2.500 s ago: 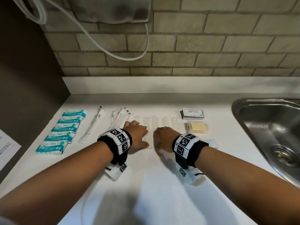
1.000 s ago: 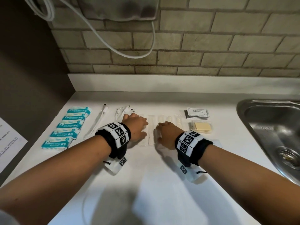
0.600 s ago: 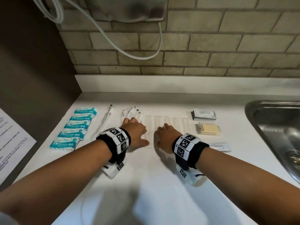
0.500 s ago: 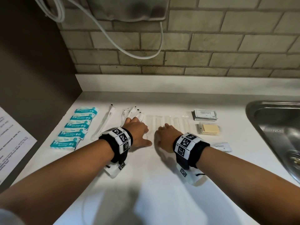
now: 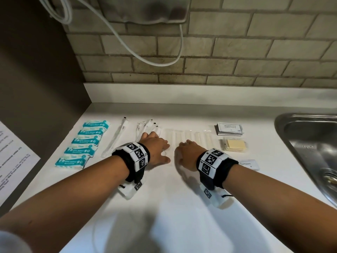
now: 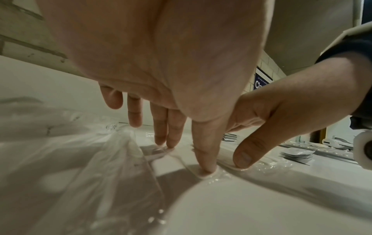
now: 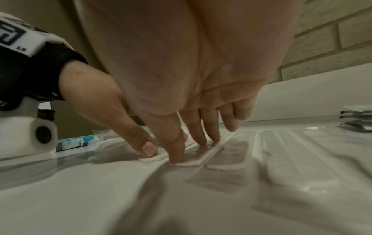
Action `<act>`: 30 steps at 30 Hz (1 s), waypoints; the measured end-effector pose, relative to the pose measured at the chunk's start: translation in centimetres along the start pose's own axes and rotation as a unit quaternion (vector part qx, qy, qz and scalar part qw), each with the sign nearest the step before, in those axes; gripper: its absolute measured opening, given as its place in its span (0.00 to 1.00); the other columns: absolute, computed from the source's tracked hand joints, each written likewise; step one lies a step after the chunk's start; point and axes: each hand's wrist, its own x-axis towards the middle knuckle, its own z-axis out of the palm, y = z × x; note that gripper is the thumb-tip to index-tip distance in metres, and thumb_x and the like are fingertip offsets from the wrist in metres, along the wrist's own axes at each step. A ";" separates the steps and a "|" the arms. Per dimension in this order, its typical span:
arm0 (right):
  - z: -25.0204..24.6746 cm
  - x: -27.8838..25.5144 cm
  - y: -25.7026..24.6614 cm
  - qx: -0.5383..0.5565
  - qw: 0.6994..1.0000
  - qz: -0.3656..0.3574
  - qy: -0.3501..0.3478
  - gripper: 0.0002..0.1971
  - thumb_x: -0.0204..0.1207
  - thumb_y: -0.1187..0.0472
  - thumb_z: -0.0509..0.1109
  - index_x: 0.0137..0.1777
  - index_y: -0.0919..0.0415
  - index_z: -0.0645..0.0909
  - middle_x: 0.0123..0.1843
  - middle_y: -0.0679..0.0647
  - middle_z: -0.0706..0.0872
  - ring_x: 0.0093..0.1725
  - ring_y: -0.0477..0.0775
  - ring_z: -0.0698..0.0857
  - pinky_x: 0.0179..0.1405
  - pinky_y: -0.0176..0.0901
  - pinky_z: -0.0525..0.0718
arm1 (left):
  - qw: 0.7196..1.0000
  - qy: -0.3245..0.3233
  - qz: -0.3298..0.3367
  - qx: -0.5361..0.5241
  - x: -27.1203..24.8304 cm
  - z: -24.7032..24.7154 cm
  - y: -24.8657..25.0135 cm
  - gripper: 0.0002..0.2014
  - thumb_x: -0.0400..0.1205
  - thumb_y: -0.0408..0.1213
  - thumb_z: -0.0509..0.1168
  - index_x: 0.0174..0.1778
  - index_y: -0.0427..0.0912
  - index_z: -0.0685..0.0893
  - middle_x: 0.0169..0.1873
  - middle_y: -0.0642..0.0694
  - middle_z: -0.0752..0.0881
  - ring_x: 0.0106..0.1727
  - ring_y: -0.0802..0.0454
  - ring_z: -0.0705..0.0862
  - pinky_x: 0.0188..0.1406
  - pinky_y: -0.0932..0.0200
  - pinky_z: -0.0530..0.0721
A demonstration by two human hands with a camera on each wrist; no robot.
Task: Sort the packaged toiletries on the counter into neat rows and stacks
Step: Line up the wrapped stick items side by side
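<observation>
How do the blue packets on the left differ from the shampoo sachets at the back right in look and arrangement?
The blue packets are teal and white and puffy; the shampoo sachets are flat and pale with dark print. The blue packets lie singly in a row running front to back, five in all; the shampoo sachets sit piled in one stack. Both rest on the white counter, with neither hand touching them.

Wipe packs [image 5: 83,145] left, clear sleeves [image 5: 184,136] centre, sachets [image 5: 230,128] right.

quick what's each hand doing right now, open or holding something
Left hand: open, fingertips pressing on the clear-wrapped packets, gripping nothing.
Right hand: open, straight fingers pressing the same row of packets, gripping nothing.
</observation>
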 end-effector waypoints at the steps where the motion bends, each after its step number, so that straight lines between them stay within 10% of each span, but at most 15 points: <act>1: 0.0 0.0 0.0 0.004 1.000 -0.002 0.003 0.20 0.80 0.60 0.60 0.71 0.60 0.75 0.70 0.57 0.75 0.76 0.61 0.68 0.76 0.52 0.67 | 1.000 0.000 0.000 0.000 0.0 0.0 0.0 0.28 0.76 0.65 0.60 0.66 0.53 0.80 0.70 0.56 0.79 0.72 0.46 0.66 0.69 0.46 0.62; 15: -0.3 -0.6 -0.1 0.015 0.999 -0.024 0.025 0.18 0.79 0.58 0.60 0.67 0.59 0.77 0.65 0.57 0.79 0.68 0.61 0.74 0.70 0.51 0.73 | 0.999 0.016 -0.015 -0.049 -0.7 -0.9 0.0 0.31 0.77 0.63 0.61 0.75 0.54 0.74 0.77 0.54 0.72 0.76 0.46 0.63 0.72 0.47 0.60; 30: -5.7 3.1 -9.5 0.136 0.988 -0.001 0.071 0.27 0.80 0.41 0.62 0.67 0.63 0.77 0.63 0.59 0.85 0.60 0.59 0.84 0.51 0.45 0.79 | 0.940 0.118 -0.232 -0.220 -4.7 -3.2 -14.3 0.18 0.80 0.42 0.69 0.64 0.40 0.83 0.63 0.43 0.85 0.63 0.44 0.83 0.64 0.58 0.77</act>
